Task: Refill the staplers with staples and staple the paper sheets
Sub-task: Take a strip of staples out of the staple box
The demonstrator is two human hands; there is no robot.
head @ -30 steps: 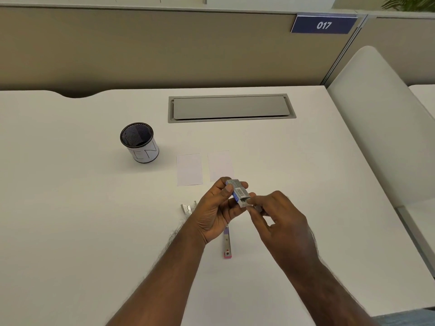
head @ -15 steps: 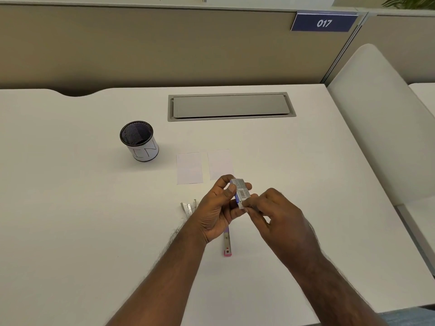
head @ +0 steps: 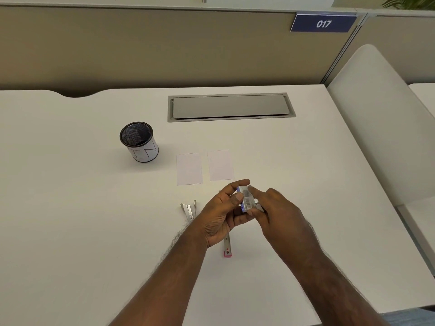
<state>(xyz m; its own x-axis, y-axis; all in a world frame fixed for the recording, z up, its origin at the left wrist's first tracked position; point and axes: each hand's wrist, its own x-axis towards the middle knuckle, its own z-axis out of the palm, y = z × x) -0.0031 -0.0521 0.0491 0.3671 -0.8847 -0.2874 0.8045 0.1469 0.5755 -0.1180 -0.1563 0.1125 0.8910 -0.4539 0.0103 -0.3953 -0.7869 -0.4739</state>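
My left hand (head: 221, 215) grips a small grey and blue staple box (head: 246, 199) above the desk, thumb on its near side. My right hand (head: 275, 209) meets the box from the right, its forefinger laid on the top edge and its other fingers curled at the box's lower end. Under my hands lies an opened stapler with a pink end (head: 227, 250), mostly hidden. A second stapler, silver and opened (head: 189, 209), lies to the left of my left hand. Two small white paper sheets (head: 189, 168) (head: 220, 165) lie side by side beyond my hands.
A black mesh pen cup with a white label (head: 139, 142) stands at the left. A grey cable hatch (head: 230, 107) is set into the white desk (head: 70, 220) at the back. A beige partition rises behind, and a white chair (head: 381, 118) stands at the right.
My right forefinger has moved up from the box's lower end onto its top edge. The box sits a little more upright in my left hand.
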